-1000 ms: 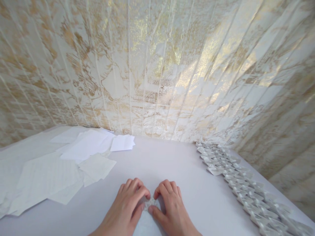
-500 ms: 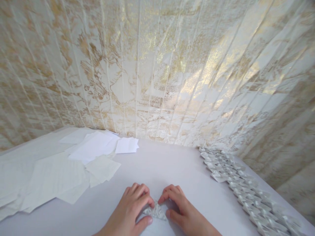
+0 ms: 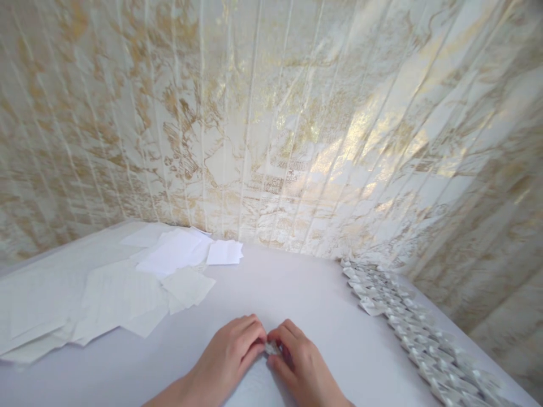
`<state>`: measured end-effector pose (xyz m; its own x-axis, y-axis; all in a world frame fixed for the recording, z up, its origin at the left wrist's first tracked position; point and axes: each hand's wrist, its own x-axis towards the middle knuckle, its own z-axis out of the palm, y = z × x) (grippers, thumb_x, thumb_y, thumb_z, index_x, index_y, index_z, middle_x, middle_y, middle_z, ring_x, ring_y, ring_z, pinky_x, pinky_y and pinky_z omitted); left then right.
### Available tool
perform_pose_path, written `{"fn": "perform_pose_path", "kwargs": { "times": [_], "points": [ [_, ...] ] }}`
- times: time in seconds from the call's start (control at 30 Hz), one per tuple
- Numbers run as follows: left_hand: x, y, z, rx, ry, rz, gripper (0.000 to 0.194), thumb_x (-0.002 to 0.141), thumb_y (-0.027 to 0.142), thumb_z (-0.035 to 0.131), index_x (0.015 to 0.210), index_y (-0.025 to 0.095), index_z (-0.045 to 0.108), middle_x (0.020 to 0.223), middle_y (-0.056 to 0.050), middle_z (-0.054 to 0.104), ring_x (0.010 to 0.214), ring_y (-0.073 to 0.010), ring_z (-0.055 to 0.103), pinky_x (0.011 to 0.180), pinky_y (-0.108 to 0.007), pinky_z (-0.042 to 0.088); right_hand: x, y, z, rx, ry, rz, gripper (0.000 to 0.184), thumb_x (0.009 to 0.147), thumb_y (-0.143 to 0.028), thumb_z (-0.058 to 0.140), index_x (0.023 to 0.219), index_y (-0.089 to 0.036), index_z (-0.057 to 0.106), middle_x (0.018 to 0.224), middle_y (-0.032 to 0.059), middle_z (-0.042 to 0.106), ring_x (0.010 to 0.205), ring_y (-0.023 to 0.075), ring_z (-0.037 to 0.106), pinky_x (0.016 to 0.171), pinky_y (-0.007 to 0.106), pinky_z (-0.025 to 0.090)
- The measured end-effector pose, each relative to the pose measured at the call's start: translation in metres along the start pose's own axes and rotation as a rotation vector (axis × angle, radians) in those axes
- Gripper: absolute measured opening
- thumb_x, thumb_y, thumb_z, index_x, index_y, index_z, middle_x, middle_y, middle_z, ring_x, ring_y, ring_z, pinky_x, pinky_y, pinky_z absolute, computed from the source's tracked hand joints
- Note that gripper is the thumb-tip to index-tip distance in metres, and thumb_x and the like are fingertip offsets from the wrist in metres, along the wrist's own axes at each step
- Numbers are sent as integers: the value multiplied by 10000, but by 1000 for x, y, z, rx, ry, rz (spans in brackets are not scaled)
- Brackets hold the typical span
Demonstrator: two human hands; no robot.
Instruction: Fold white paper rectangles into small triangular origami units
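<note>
Working low over a pale tabletop, at its near middle, with a small folded paper piece between the fingertips of both hands. Pinching one end with the left hand, fingers curled and drawn in close to the thumb. Pinching the other end with the right hand, index and thumb bent around it from above and below. Cannot tell the exact fold count or the full outline; mostly hidden behind fingers.

Looks greyish and mottled, perhaps printed. Judging by look, very light, next to no weight in the grip. Likely thin and limp as a single layer, stiffer along doubled creases. Likely springs open a little on release. Probably not slippery, but easy to crumple or tear at points and narrow folds. Best to take hold at the thick creased edges, thumb below, index above, pressing flat rather than pulling. Better to spare the loose tips.

Off to the left, loose paper sheets, spread and overlapping; just beside, a few small white slips. Along the right side, long rows of folded pieces, overlapping like scales. Behind, pleated patterned fabric.
</note>
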<state>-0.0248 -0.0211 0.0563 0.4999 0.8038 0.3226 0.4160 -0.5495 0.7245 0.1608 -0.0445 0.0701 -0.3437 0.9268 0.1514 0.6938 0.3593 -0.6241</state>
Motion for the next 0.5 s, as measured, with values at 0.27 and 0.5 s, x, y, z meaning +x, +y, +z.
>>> {"fn": "perform_pose_path", "kwargs": {
  "times": [0.27, 0.5],
  "points": [
    [-2, 24, 3, -293, 89, -143, 149, 829, 158, 518, 964, 221, 527, 892, 0, 631, 831, -181, 621, 802, -304, 476, -1, -3, -1, 320, 74, 109, 363, 651, 15, 563, 930, -192, 668, 696, -56, 551, 612, 119, 526, 593, 217, 394],
    [-4, 36, 12, -501, -5, -179, 248, 865, 415, 562, 939, 178, 578, 837, -25, 679, 791, -210, 657, 745, -298, 484, -19, 3, 14, 642, 181, 171, 207, 740, -285, 650, 910, -202, 565, 732, -52, 539, 515, 89, 487, 457, 189, 390]
  ]
}}
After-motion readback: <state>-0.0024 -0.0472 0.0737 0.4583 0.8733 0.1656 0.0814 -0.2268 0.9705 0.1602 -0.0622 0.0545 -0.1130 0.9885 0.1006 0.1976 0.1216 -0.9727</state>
